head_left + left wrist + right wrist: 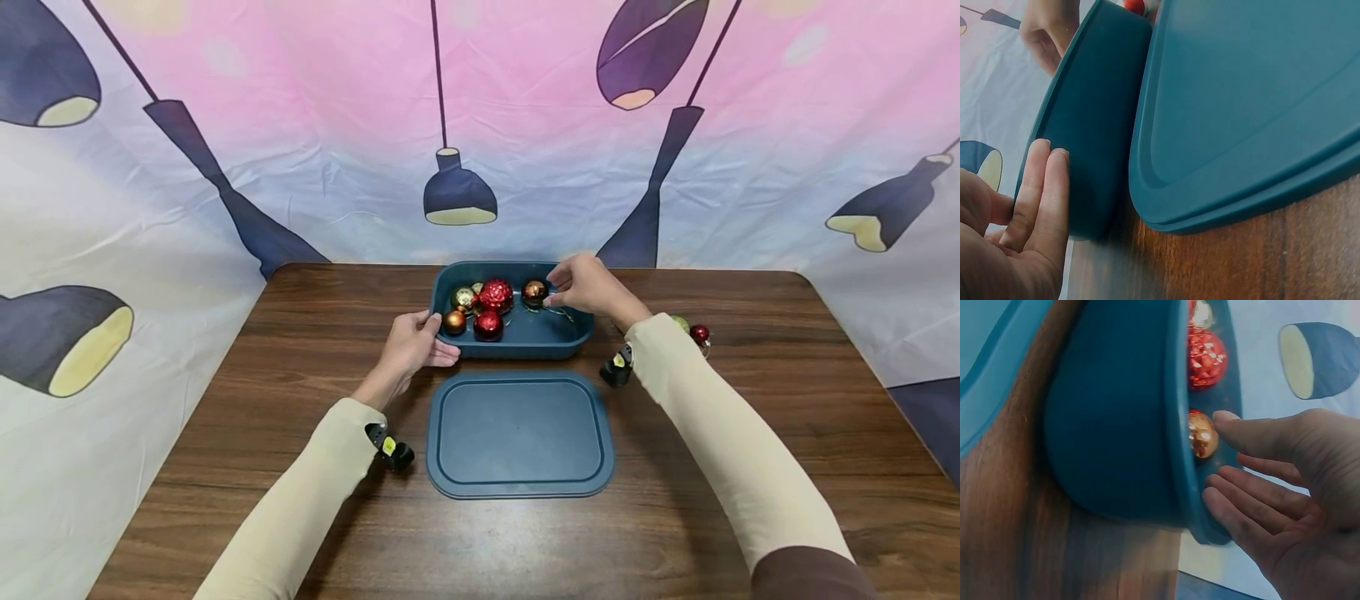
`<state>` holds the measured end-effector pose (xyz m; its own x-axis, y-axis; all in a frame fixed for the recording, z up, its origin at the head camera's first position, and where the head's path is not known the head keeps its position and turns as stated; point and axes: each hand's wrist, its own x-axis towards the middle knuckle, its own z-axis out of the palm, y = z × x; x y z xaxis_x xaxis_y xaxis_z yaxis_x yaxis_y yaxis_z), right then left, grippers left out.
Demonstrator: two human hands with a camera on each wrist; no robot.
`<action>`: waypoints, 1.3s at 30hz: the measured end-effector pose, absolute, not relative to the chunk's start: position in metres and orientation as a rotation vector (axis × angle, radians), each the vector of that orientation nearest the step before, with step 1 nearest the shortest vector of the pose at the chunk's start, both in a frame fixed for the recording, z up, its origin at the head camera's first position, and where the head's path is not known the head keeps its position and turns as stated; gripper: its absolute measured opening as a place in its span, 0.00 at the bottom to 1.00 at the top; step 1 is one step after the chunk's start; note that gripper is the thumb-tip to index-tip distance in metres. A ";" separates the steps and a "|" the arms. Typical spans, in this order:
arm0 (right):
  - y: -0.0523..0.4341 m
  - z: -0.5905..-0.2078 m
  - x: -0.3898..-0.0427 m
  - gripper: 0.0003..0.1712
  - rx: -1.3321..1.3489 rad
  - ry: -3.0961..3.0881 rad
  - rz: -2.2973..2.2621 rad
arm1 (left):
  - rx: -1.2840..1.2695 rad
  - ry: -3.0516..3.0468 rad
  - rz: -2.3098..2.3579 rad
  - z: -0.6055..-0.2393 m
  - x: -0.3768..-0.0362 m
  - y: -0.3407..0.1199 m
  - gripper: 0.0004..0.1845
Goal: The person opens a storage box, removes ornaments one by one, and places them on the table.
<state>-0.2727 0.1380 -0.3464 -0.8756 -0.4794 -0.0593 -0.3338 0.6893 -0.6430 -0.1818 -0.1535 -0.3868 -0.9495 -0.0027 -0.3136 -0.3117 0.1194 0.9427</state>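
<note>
A dark teal box holds several shiny Christmas baubles: a crinkled red bauble, a smooth red bauble, a gold bauble and a small orange bauble. My left hand grips the box's near left corner, thumb at the rim and fingers along the outer wall. Over the right half of the box, my right hand has its fingers loosely spread and holds nothing visible. Its thumb is close to a copper bauble; whether they touch, I cannot tell.
Flat on the wooden table, a teal lid lies in front of the box. Beyond the right sleeve are a small red bauble and a partly hidden green one. A printed cloth hangs behind the table.
</note>
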 end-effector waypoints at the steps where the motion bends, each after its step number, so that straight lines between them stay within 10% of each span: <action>1: 0.136 -0.347 -0.273 0.27 -0.655 2.681 -0.949 | -0.311 2.160 1.918 -0.387 -0.182 -0.153 0.28; 39: 0.105 -0.373 -0.275 0.30 -0.610 2.773 -0.860 | -0.332 2.160 1.916 -0.385 -0.180 -0.152 0.29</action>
